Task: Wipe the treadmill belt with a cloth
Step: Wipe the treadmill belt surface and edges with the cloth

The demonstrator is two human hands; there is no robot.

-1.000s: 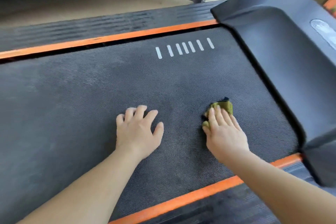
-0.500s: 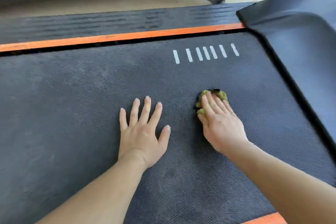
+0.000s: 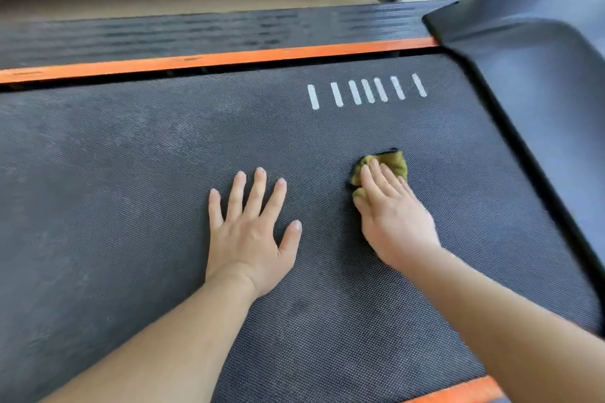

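Mid-wipe: my right hand presses the cloth onto the treadmill belt, my left hand braced beside it.

I judge the wiping stroke is under way, with much of the belt not yet covered. The olive cloth lies bunched under my right fingers, which lie fairly straight over it, its far edge poking out past my fingertips. My left hand holds nothing, spread wide and flat on the belt, just left of the cloth and apart from it. The white marks sit beyond my right hand, the dark motor cover off to its right. Next I need firm downward pressure and a long sweep towards the dull patches left of my left hand, without the cloth slipping free.
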